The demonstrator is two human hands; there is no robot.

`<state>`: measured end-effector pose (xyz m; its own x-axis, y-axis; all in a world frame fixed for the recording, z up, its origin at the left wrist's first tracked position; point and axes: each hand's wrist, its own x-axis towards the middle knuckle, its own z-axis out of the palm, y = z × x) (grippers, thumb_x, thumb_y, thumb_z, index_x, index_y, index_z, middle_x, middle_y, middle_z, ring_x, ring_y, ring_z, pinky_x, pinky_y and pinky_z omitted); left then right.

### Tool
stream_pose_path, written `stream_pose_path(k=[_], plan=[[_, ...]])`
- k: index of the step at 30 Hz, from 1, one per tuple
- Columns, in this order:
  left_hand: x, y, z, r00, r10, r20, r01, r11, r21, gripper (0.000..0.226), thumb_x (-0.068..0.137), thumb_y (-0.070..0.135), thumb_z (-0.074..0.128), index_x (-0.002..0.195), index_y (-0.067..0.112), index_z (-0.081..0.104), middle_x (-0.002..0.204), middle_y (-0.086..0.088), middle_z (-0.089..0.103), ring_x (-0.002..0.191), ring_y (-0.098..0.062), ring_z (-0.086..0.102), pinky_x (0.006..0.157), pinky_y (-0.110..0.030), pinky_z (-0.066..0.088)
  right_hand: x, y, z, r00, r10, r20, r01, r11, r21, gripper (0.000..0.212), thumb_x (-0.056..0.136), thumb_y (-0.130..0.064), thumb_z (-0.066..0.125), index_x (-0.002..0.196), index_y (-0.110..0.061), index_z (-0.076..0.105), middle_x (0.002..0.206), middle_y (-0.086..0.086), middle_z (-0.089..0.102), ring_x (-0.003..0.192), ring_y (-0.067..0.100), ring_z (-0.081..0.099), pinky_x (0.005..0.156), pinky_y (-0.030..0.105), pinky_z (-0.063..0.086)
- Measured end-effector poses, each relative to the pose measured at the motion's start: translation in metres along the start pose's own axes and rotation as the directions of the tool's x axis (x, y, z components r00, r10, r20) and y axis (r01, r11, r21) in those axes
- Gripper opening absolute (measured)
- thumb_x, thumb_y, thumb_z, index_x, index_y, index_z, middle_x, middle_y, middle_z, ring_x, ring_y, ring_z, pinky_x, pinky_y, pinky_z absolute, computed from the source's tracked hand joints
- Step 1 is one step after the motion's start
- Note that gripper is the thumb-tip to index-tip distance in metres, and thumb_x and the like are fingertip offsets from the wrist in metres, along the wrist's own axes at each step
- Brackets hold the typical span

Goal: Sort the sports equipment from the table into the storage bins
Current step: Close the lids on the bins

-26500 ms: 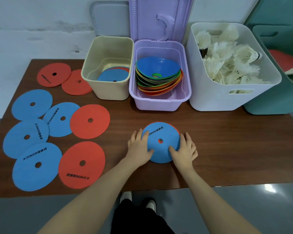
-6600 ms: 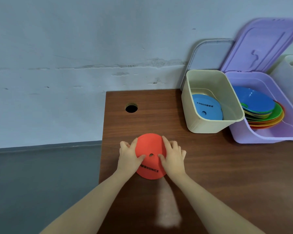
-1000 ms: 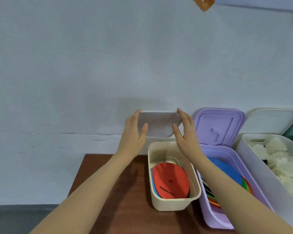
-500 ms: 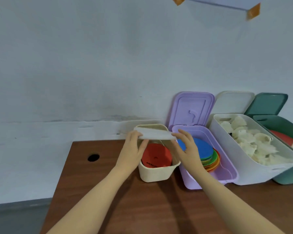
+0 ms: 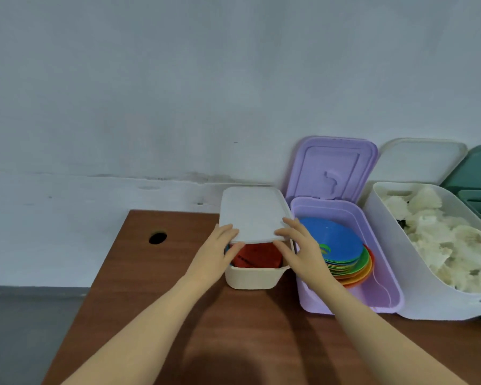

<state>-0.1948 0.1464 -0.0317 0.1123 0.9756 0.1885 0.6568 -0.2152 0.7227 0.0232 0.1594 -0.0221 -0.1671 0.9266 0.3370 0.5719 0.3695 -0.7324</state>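
Table [image 5: 156, 315]: brown wood, carried the bins.
Left hand [image 5: 215, 252]: grip clamped on the white lid's [image 5: 252, 215] near left corner.
Right hand [image 5: 299, 248]: grip clamped on its near right corner.
Cream bin [image 5: 252, 279]: under the lid, near edge uncovered, red disc [image 5: 257, 255] inside.
Purple bin [image 5: 383, 273]: just beside, open, held stacked discs [image 5: 336, 247].
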Motion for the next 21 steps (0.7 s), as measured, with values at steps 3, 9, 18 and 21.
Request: stream_pose_path(k=[3,9,18,21], plan=[[-0.008,-0.008,0.018,0.999,-0.042,0.013,0.042,0.999,0.003,0.047,0.092,0.028,0.055,0.135,0.011,0.047,0.149,-0.003,0.032,0.140,-0.011,0.010,0.112,-0.036,0.027,-0.012,0.022,0.007,0.998,0.017,0.052,-0.015,0.999,-0.038,0.023,0.085,-0.018,0.068,0.108,-0.020,0.065,0.137,0.001,0.046,0.136,0.025,0.031,0.116,0.040,0.013],[-0.022,-0.013,0.035,0.992,0.095,-0.083,-0.085,0.990,0.111,0.041,0.087,0.021,0.061,0.123,0.000,0.057,0.140,-0.016,0.044,0.132,-0.017,0.014,0.110,-0.035,0.026,-0.022,0.035,0.007,0.992,0.022,0.126,-0.008,0.994,-0.111,0.030,0.084,-0.023,0.069,0.114,-0.022,0.065,0.141,0.004,0.042,0.135,0.023,0.031,0.116,0.032,0.008],[-0.031,-0.024,0.040,0.989,0.118,-0.085,-0.099,0.974,0.205,0.075,0.089,0.061,0.028,0.105,-0.001,0.067,0.124,-0.021,0.057,0.123,-0.042,0.043,0.102,-0.054,0.020,-0.033,0.042,0.006,0.982,0.033,0.188,-0.001,0.986,-0.166,0.023,0.084,-0.018,0.068,0.107,-0.016,0.070,0.134,0.010,0.051,0.134,0.030,0.035,0.111,0.042,0.029],[-0.034,-0.023,0.042,0.988,0.123,-0.094,-0.096,0.964,0.250,0.072,0.091,0.059,0.027,0.101,0.000,0.068,0.121,-0.020,0.060,0.120,-0.043,0.046,0.101,-0.053,0.023,-0.038,0.043,0.008,0.984,0.034,0.177,-0.001,0.983,-0.183,0.023,0.084,-0.015,0.068,0.107,-0.013,0.071,0.132,0.012,0.054,0.135,0.032,0.033,0.112,0.040,0.026]])
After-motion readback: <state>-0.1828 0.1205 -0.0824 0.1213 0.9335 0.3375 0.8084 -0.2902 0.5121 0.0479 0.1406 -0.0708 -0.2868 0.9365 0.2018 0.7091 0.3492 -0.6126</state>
